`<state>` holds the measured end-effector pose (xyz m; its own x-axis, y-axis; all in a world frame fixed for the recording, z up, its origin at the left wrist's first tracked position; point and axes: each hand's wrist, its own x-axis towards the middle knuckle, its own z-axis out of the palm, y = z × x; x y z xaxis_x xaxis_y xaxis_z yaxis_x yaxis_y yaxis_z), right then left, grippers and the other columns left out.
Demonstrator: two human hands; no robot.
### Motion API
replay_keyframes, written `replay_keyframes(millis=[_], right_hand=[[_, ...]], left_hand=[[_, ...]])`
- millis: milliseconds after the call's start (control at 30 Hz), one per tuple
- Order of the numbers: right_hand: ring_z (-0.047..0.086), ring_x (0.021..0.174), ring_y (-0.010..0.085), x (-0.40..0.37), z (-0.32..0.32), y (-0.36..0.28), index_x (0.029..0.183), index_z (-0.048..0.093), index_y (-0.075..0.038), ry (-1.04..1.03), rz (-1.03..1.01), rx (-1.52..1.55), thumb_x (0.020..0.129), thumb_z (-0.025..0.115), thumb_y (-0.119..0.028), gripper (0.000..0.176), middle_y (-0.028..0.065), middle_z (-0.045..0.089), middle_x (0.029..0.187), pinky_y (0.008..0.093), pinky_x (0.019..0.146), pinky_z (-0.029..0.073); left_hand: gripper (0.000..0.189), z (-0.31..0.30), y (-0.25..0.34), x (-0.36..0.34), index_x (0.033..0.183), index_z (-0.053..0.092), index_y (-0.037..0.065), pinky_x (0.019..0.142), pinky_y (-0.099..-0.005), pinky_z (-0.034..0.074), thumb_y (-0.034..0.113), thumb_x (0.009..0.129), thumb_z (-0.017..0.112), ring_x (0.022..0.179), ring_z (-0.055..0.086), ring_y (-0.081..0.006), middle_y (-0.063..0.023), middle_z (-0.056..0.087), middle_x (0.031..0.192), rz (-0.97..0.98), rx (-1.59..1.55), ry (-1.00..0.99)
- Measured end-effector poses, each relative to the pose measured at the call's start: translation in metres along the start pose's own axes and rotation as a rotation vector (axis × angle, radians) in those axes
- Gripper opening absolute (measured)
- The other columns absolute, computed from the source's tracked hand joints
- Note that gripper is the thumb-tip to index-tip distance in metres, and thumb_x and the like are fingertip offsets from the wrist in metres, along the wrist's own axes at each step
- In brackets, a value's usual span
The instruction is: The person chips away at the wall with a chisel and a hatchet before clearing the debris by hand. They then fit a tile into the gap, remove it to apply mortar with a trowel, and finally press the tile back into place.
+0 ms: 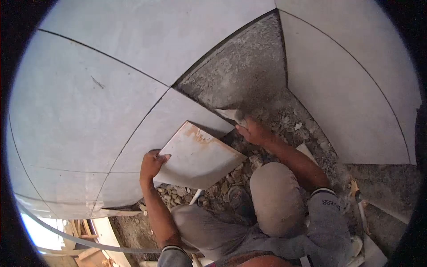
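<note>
My left hand (153,166) grips the left edge of a loose white tile (195,155) with brownish stains along its upper edge. The tile is tilted above rubble and overlaps the laid tiles. My right hand (252,130) is closed on a trowel (232,115), its pale blade at the lower edge of a bare grey mortar patch (242,66). Large white laid tiles (111,102) border the patch on the left, and more (342,93) lie on the right.
Broken stones and rubble (231,180) lie around my knees and shoe. A grey hose (89,242) curves across the lower left, near wood pieces (86,229). A hammer-like tool (361,209) lies at the lower right. A white pipe (195,196) is beside my leg.
</note>
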<state>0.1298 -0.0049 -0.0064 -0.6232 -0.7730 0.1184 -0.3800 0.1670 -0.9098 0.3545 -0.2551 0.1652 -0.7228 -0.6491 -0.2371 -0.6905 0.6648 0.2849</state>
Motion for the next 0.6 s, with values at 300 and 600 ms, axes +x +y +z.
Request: replay_keyframes(millis=[300,600], right_hand=[[0.060,0.081,0.0338,0.004,-0.001,0.009,0.114,0.045,0.005,-0.150,0.038,0.055,0.089,0.049,-0.035,0.047,0.0246,0.059,0.090,0.0436,0.071,0.047],[0.055,0.102,0.0385,-0.001,-0.025,-0.032,0.120,0.043,0.008,-0.067,0.049,0.172,0.089,0.049,-0.039,0.056,0.0292,0.054,0.110,0.0447,0.088,0.042]], left_hand=[[0.037,0.001,0.002,-0.001,0.087,0.063,-0.006,0.060,-0.0344,0.043,0.027,0.072,0.069,0.061,0.053,-0.0205,-0.0155,0.058,0.067,0.033,-0.041,0.019],[0.036,0.001,-0.007,0.004,0.085,0.063,-0.006,0.057,-0.0351,0.041,0.028,0.074,0.068,0.056,0.050,-0.0209,-0.0143,0.055,0.060,0.032,-0.029,0.000]])
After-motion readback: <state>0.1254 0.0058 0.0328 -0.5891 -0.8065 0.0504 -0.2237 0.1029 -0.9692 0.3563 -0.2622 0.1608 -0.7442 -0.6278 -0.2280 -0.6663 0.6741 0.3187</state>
